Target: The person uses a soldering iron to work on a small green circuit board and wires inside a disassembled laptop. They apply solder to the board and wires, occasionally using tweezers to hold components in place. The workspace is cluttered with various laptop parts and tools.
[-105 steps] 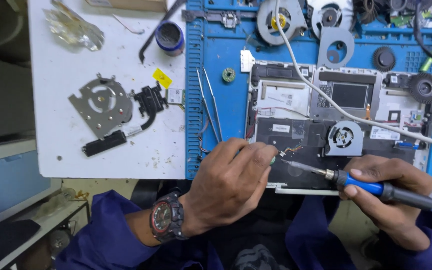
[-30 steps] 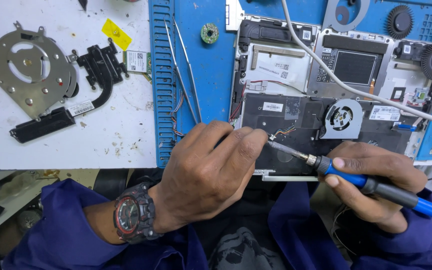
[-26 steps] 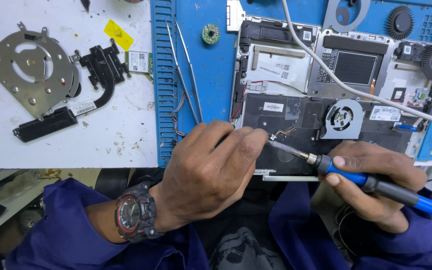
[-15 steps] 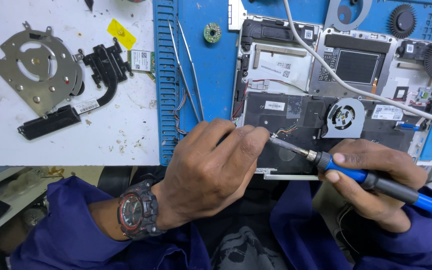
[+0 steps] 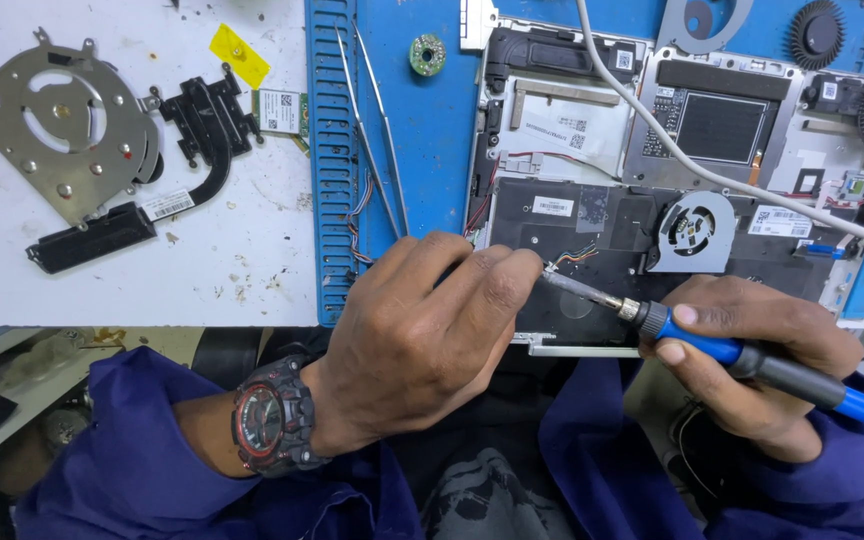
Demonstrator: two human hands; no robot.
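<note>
Gripping the blue soldering iron (image 5: 752, 360), the right hand (image 5: 752, 375) points its tip at the left hand (image 5: 422, 330), curled on the laptop board (image 5: 602, 225).

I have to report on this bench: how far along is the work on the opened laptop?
Done: the laptop lies open with its insides bare, and a metal fan plate and black heat pipe lie off on the white table. In hand: the right hand holds a soldering iron, tip at thin coloured wires beside the left hand. Left: those removed parts are not back in.
</note>
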